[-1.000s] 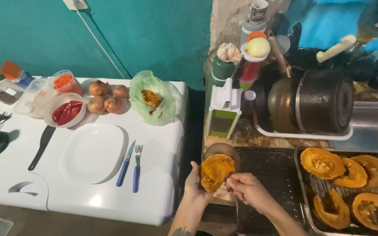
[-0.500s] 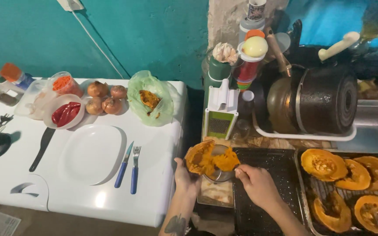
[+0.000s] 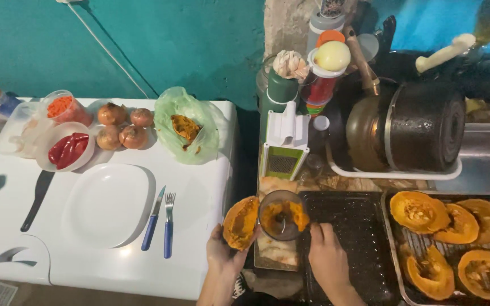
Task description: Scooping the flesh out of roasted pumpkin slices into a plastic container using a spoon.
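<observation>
The person's left hand is closed around a piece of roasted pumpkin, holding it up on edge with its orange flesh turned toward a small clear bowl. The pumpkin piece sits right at the bowl's left rim, just past the edge of the white table. The right hand is beside the bowl on its right, fingers curled near the rim; whether they hold a tool or grip the bowl itself cannot be told from here. Inside the bowl lies some orange pulp. The bowl stands between the table and a dark baking tray, over a light cutting board. Further right, a metal tray carries several more pumpkin halves, cut side up. On the table, well apart from the hands, are a white plate, a blue-handled knife and fork side by side, a green bag with another pumpkin piece in it, a few onions and a bowl of red peppers. Behind the clear bowl stands a white and green grater, and a dark pot lies on its side in a dish rack.
</observation>
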